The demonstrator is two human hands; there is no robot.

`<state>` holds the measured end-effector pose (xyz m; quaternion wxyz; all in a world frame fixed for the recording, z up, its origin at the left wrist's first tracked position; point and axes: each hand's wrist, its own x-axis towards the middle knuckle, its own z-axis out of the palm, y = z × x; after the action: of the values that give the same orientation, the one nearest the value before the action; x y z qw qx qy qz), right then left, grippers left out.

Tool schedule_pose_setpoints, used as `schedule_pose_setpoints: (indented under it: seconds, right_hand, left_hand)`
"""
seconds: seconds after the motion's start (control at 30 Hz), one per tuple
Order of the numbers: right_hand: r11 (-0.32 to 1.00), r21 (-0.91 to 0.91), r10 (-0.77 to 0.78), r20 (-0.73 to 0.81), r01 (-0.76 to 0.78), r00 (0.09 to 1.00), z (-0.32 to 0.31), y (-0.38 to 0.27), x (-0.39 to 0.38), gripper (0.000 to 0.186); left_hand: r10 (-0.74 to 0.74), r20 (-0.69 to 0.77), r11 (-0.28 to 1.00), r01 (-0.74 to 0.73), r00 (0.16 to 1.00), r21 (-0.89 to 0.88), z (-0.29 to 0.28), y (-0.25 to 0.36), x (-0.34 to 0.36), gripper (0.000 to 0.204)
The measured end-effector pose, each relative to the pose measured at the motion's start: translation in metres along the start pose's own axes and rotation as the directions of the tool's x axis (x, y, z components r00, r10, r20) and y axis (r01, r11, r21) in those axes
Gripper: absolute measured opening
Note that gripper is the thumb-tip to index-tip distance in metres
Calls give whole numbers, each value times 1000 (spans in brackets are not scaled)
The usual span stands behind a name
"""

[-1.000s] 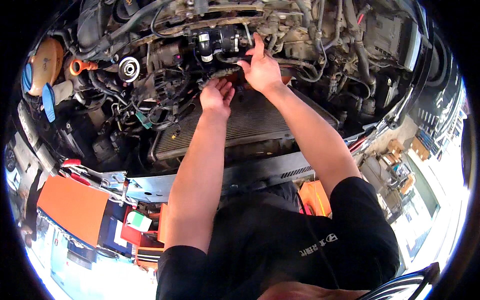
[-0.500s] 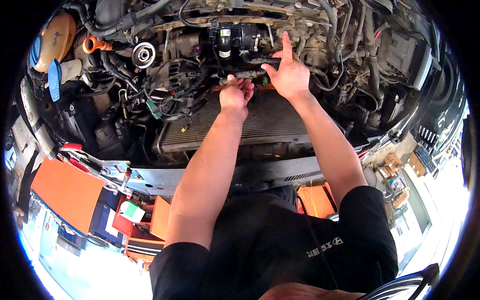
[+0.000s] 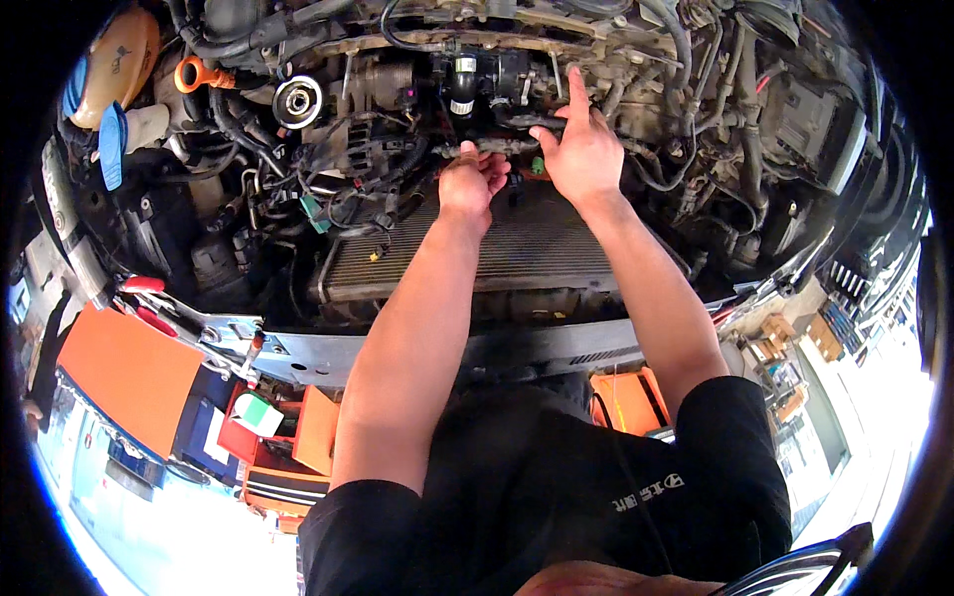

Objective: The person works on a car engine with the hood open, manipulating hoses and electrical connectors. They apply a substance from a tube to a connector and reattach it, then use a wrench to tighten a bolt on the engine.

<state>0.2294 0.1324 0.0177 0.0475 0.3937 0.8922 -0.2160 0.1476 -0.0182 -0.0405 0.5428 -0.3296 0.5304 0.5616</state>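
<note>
Glare burns the workshop floor [image 3: 238,536] out to flat white at lower left, with bluish fringing along the rim. The engine bay [image 3: 641,109] is dimmer, its recesses nearly black. The left hand [image 3: 467,189] and right hand [image 3: 584,164] are brightly lit and fairly sharp. Fisheye distortion bows the front crossmember [image 3: 527,348], and black corners surround the circular view.

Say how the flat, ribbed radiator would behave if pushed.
The radiator would probably feel stiff overall, being a broad panel. Its fine ridges look thin, so they may dent easily. Rolling seems unlikely, given its flat shape.
</note>
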Motion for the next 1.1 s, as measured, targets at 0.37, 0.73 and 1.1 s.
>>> schedule_pose_setpoints:
  seconds: [0.37,0.73,1.1]
  right_hand:
    - [1000,18,-24,-61,25,998,12,5,-2,101]
    - [991,127,36,-15,-34,999,17,5,-2,112]
    - [977,176,124,8,-123,992,25,6,-2,112]
  left_hand:
    - [20,-108,975,-43,994,-218,9,-5,11,39]
    - [-4,-304,945,-96,953,-314,19,-4,14,31]
    - [17,-287,970,-85,958,-228,11,-7,23,30]
